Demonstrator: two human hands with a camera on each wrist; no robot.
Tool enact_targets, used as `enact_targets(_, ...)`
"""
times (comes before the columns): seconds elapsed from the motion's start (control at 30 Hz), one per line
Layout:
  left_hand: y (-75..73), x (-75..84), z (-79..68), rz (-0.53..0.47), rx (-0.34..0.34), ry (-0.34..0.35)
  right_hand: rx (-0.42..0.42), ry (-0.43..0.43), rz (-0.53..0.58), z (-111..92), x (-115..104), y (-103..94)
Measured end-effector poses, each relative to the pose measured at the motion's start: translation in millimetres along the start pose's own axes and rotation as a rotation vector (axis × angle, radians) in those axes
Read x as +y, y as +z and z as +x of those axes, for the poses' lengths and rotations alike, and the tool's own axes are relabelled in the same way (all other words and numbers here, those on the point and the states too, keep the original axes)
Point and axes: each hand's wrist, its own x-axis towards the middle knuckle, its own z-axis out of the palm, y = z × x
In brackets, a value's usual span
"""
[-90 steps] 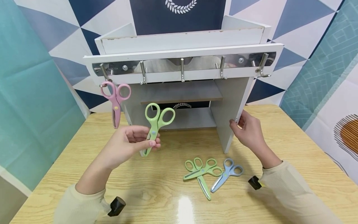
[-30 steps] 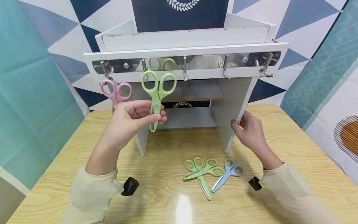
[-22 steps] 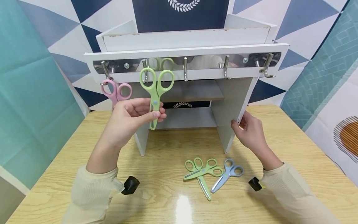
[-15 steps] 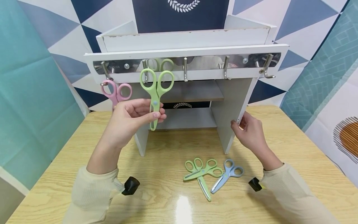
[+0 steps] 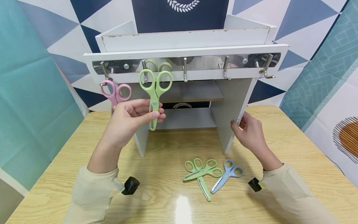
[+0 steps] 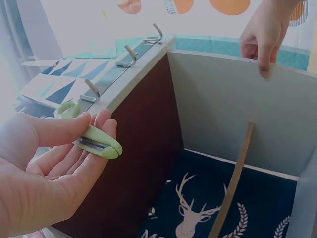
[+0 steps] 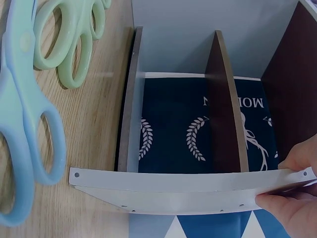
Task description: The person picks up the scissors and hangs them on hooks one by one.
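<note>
My left hand (image 5: 128, 119) pinches green scissors (image 5: 154, 102) by their blades between thumb and fingers, handle loops upward. Those loops overlap the second hook (image 5: 144, 70) from the left in the head view. In the left wrist view, the rounded blade tip of the scissors (image 6: 111, 148) sticks out past the fingers. My right hand (image 5: 250, 130) grips the front edge of the right side panel (image 5: 232, 109) of a white shelf unit. Pink scissors (image 5: 113, 96) hang by one loop on the leftmost hook (image 5: 105, 71), their lower part hidden behind my left hand.
A white board (image 5: 165, 53) with a metal hook strip spans the unit's upper front; its other hooks carry nothing. On the wooden table (image 5: 156, 186) lie two crossed green scissors (image 5: 203, 186) and blue scissors (image 5: 223, 179). Patterned cloth (image 5: 293, 28) hangs behind.
Over the three seconds, my left hand has raised the green scissors from below the board to the second hook. Within the last half second they barely shift. My right hand stays on the panel.
</note>
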Motion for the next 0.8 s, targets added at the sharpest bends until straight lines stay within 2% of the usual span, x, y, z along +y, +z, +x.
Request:
enact_targets(0.27, 7.2, -11.7, 1.3, -0.05, -0.003, -0.048, 0.005, -0.002, -0.008, -0.6, -1.0, -0.2)
enact_targets(0.37, 10.5, -18.5, 1.4, -0.074, 0.026, -0.056, 0.006, -0.006, -0.009, -0.1, 0.3, 0.0)
enact_targets(0.5, 15.2, -29.2, 1.0, -0.097, 0.103, -0.052, 0.016, -0.01, -0.019, 0.5, 0.9, -0.4)
enact_targets(0.63, 20.4, -43.7, -0.8, -0.058, 0.152, -0.093, 0.026, -0.01, -0.025, 0.6, 0.7, -0.7)
enact_targets(0.8, 26.5, -70.3, -3.5, -0.019, 0.137, -0.162, 0.02, -0.013, -0.026, 0.4, 1.4, -0.6)
